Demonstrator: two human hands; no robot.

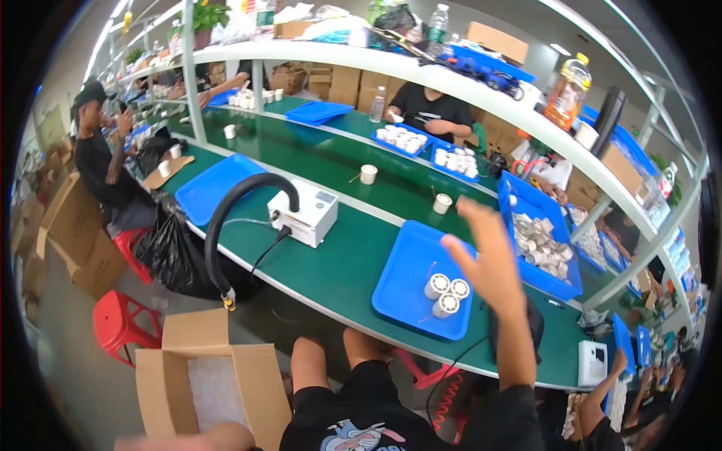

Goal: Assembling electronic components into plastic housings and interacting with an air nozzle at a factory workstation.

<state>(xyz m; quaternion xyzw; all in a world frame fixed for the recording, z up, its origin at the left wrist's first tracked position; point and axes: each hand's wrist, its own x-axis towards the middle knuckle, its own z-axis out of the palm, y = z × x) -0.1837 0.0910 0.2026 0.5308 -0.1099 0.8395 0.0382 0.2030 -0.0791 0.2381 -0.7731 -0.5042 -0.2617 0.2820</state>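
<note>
My right hand [489, 259] is raised over the right side of a blue tray [395, 278], thumb and fingers apart, with nothing visible in it. In that tray stand three white cylindrical parts [445, 304] with thin reddish wires. Just beyond my fingertips, a similar white part [442, 203] sits on the green conveyor strip, and another [368, 174] is farther left. My left hand [177, 443] shows only as a blur at the lower edge, in front of an open cardboard box [256, 391]; its fingers cannot be made out.
A white machine [304, 214] with a bent black hose [214, 240] stands on the bench, beside an empty blue tray [218, 184]. A deep blue bin [568, 286] of white parts is at right. A shelf [338, 51] spans above. A person [432, 105] sits opposite. Red stools [124, 319] stand left.
</note>
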